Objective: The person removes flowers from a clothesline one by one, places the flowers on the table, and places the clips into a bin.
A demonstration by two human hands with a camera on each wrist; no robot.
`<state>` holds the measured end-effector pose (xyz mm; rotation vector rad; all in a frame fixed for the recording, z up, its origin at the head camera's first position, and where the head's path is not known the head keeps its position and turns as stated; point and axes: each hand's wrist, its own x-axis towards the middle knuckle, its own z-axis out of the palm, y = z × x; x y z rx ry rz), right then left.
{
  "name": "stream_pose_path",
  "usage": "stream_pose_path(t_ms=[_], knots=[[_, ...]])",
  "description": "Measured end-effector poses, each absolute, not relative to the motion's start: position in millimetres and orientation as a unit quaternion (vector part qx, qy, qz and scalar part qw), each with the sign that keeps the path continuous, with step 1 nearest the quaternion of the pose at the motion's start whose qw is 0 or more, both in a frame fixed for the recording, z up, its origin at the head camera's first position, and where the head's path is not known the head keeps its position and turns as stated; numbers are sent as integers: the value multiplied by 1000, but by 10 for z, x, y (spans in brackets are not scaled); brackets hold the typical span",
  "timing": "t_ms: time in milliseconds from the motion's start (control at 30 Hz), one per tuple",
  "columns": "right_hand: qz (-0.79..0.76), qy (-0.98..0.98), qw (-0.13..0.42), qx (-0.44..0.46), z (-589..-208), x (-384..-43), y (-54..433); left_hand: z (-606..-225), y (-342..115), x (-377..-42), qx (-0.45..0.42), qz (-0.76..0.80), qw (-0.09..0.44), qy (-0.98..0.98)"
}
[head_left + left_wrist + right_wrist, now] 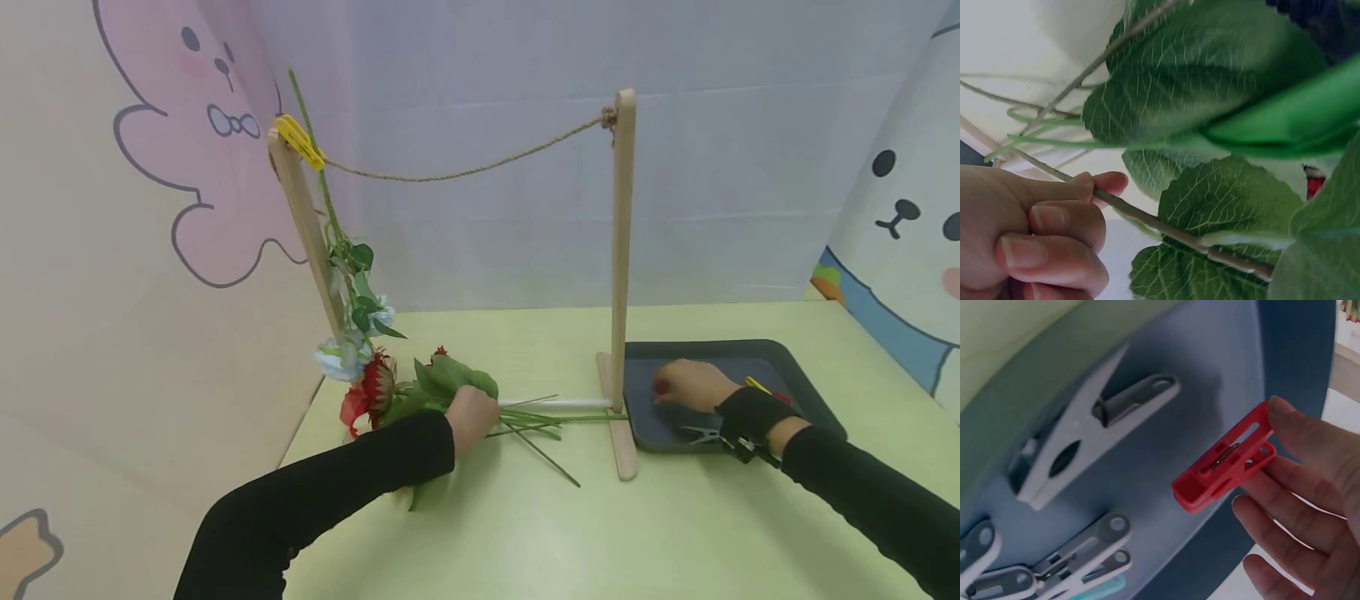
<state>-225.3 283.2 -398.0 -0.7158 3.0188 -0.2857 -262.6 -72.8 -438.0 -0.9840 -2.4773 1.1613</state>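
My left hand (472, 417) pinches a brown stem (1166, 228) between thumb and forefinger, among artificial flowers lying at the foot of the wooden stand. Broad green leaves (1229, 200) spread around that stem in the left wrist view. Red flower heads (377, 385) lie to the left of this hand, and loose stems (540, 421) stretch out to its right. Over the dark tray (817, 417), my right hand (693, 385) holds a red clothespin (1225, 459) by its handle end, between thumb and fingers. Grey clothespins (1075, 440) lie in the tray beneath it.
A rope (450, 177) hangs slack between two wooden posts (621, 250). At its left end, a yellow clothespin (300, 143) holds a pale blue flower stem (330, 204) upside down. Yellow and red clothespins (759, 385) lie beside my right wrist in the tray.
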Motion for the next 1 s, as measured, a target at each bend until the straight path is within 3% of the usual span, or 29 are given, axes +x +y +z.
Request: stream_pose_path(t_ms=[100,200,533,1000], knots=[[-85,970,17,-226,-4035,-2265,2855,-3952,-595,-2366,-324,418,81,-845],[-83,971,11,-225,-4091,-2280,2879,-3815,-550,-2287,-338,422,79,-837],[-57,965,-88,-239,-4096,-2247,2912,-3886,-534,-2339,-380,407,93,-825],[-70,970,-84,-216,-4093,-2181,2873,-3871,-507,-2303,-377,405,84,-829]])
